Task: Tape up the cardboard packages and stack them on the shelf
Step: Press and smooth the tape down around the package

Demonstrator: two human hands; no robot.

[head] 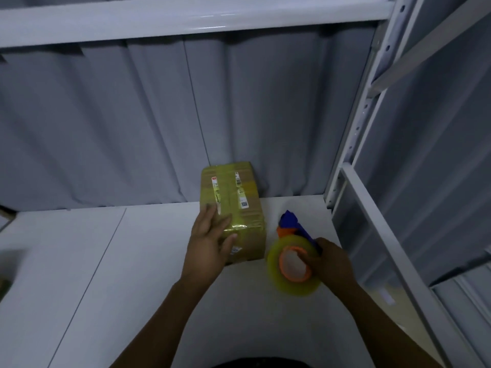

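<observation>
1. Here the cardboard package (pixel 249 216) lies flat on the white shelf board (pixel 106 261), near the back, and its far end is close to the grey curtain (pixel 132 128) behind the shelf; whether it touches the curtain cannot be told.
2. The left hand (pixel 210 240) rests on the near left part of the package top; its fingers are straight and lie flat on the surface, the thumb reaches over the near top edge, and it grips nothing.
3. The right hand (pixel 329 261) is to the right of the package and apart from it; its fingers are curled round the handle of a tape dispenser (pixel 289 221), and it holds the dispenser just beside the near right corner of the package.
4. The dispenser has a blue body with orange parts; a yellowish, see-through roll of tape (pixel 297 288) sits on its orange hub, and the open face of the roll is turned toward the camera; if the dispenser touches the board cannot be told.
5. The package is a brown, oblong box; a wide band of glossy yellowish tape runs along the middle of its top and folds down over the near end; more glossy tape crosses the top near the left hand.
6. Two narrow white labels with small print and codes lie along the top, one on each side of the band; another small label shows on the near face.
7. A white upper beam (pixel 186 19) crosses above; a perforated upright post (pixel 358 128) stands at the right.
</observation>
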